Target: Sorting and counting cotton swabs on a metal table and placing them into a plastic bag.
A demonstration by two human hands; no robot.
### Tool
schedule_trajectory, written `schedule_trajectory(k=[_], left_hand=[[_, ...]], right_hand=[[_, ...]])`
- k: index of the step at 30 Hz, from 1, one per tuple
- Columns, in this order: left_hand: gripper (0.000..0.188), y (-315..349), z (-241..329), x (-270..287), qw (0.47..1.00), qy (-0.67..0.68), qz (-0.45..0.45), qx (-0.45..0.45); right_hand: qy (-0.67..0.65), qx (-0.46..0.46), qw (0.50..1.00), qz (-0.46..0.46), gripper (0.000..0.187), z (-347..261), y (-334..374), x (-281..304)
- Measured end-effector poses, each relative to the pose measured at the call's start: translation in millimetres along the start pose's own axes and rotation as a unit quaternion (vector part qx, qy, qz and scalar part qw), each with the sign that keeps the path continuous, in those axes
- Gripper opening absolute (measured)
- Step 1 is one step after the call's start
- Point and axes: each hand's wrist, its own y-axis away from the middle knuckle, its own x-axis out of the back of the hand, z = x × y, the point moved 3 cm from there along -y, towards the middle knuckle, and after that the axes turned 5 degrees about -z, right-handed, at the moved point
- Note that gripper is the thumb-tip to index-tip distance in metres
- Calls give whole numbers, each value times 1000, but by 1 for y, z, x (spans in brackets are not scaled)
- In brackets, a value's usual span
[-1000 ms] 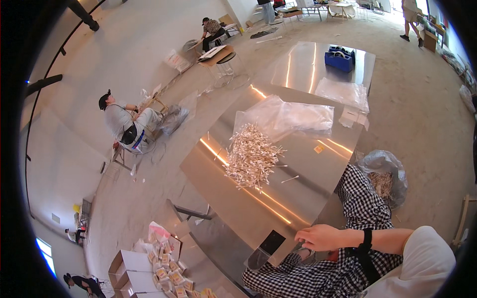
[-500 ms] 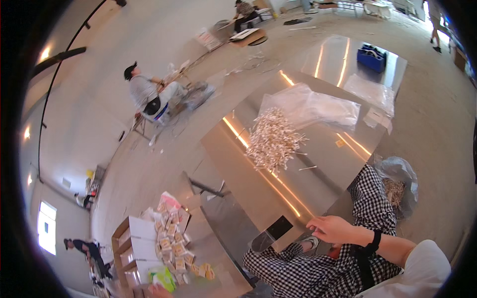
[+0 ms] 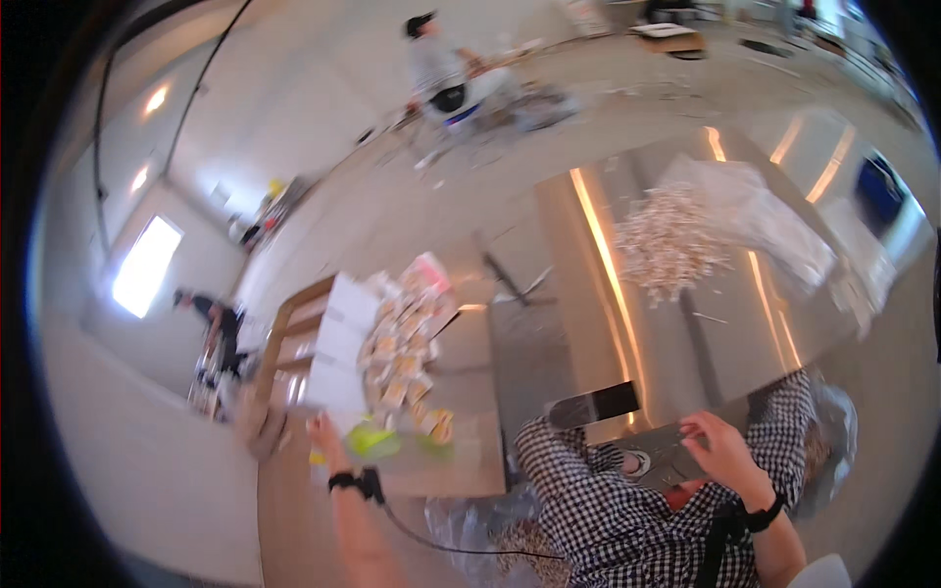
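Observation:
My left hand reaches out over the left table, between the open cardboard box and a bright green packet. Motion smears its fingers, so any grip is hidden. Several small clear packs with tan contents lie heaped beside the box. My right hand hovers above my lap near the metal table's front edge, fingers loosely apart and nothing in them. A dark, flat, phone-like thing lies at that table's near corner. Farther back sits a pile of thin, pale, cotton-swab-like sticks.
The open cardboard box has white flaps or panels. Clear plastic bags lie behind the stick pile, near a blue container. Bags of sticks stand on the floor by my legs. A seated person works farther off.
The view has swung left, so the tables appear farther right and the left table shows more fully. My left hand and forearm have come well into view. My right hand stays over my lap.

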Motion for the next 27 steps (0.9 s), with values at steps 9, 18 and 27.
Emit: schedule_trajectory(k=[9,18,27], left_hand=[[17,-8,-10,39,960,273,-15,65],[15,26,59,-50,927,347,66,129],[30,146,265,40,727,657,-185,74]], right_hand=[[-49,4,999,0,29,-3,-7,-12],[-6,-73,997,22,31,21,-5,-6],[-165,-60,984,-31,29,-3,-10,-18]])
